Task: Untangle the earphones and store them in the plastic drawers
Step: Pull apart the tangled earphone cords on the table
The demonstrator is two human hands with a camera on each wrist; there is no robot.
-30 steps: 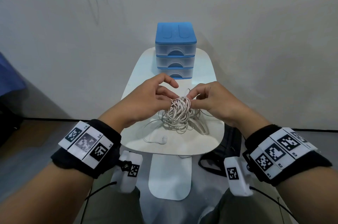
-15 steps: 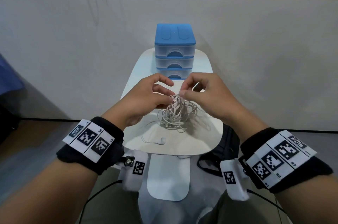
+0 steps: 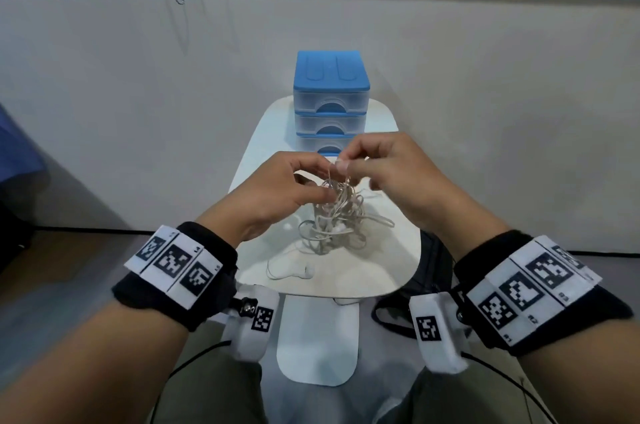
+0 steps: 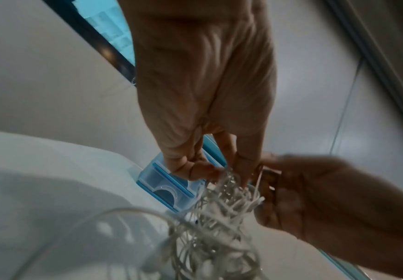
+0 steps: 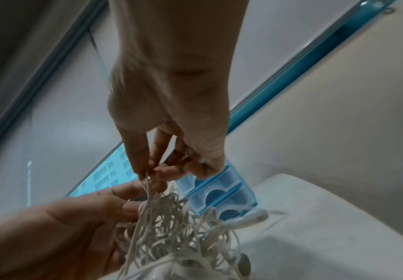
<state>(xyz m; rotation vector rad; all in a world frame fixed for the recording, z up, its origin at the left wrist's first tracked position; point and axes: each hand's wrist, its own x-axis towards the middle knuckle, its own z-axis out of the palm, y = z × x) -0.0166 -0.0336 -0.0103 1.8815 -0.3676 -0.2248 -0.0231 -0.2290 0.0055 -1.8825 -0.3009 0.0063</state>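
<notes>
Two hands working one knot: left hand (image 3: pixel 284 188) is pinching the earphones (image 3: pixel 334 215) tangle at its upper left side, right hand (image 3: pixel 388 174) is pinching a couple of strands at the top and drawing them up. Tangle is hanging just above the white table (image 3: pixel 391 267), one earbud (image 3: pixel 306 271) trailing on the near part. Plastic drawers (image 3: pixel 330 104) are sitting closed at the far end. Risk: pulling strands upward against the left-hand pinch is likely tightening the knot, not loosening it; trailing earbud could snag.
</notes>
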